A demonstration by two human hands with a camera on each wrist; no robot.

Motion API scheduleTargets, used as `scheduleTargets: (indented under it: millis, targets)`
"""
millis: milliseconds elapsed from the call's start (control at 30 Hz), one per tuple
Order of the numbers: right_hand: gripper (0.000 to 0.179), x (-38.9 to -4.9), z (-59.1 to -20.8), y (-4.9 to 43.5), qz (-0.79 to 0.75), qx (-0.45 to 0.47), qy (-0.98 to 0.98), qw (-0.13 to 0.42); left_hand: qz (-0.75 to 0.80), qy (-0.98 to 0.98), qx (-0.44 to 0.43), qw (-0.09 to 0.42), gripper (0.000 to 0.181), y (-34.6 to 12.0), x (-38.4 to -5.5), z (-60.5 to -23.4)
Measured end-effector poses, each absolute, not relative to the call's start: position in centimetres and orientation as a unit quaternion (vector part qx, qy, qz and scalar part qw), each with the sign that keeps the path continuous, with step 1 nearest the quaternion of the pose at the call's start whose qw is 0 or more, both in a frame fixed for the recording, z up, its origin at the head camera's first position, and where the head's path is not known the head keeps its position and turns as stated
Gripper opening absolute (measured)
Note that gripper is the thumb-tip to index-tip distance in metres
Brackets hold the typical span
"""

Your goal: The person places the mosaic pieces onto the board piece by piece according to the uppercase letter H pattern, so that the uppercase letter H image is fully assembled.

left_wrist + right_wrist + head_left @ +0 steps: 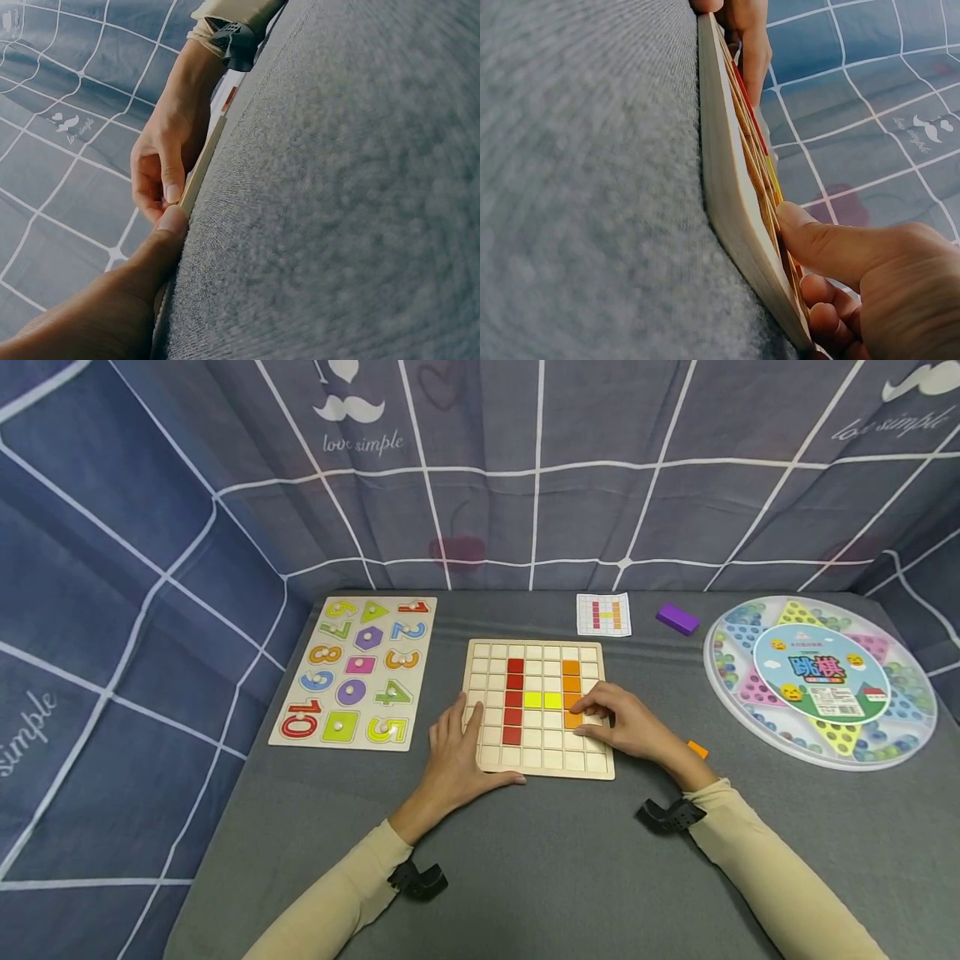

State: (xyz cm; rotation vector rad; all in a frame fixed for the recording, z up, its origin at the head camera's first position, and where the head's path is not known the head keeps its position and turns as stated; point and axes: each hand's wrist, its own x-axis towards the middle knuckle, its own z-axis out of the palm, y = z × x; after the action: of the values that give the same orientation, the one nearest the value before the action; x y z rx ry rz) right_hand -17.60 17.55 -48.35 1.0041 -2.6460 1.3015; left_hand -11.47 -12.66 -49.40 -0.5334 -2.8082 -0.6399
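A wooden grid board (540, 760) lies flat on the grey cloth. A column of red blocks (513, 697), two yellow blocks (542, 700) and a column of orange blocks (572, 669) fill some of its squares. My left hand (457, 756) rests at the board's left edge, fingers extended over the corner side and thumb along the front edge. With thumb and fingertips, my right hand (626, 722) pinches an orange block (572, 720) at the lower end of the orange column. In the right wrist view the thumb lies low over the board's surface.
A pattern card (603, 615) and a purple block (677, 619) lie behind the board. One loose orange block (697, 749) is beside my right wrist. A number puzzle board (348, 672) lies left; a round Chinese checkers set (821, 683) lies right. Patterned curtain (480, 518) hangs behind.
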Motion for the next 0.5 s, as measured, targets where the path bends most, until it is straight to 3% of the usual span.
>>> scheduleTargets:
  millis: [500]
  targets:
    - [0.027, -17.53, -48.48, 17.54, 0.407, 0.323, -0.854, 0.011, -0.212, -0.953, -0.184, 0.112, 0.126, -12.71, -11.44, -49.51]
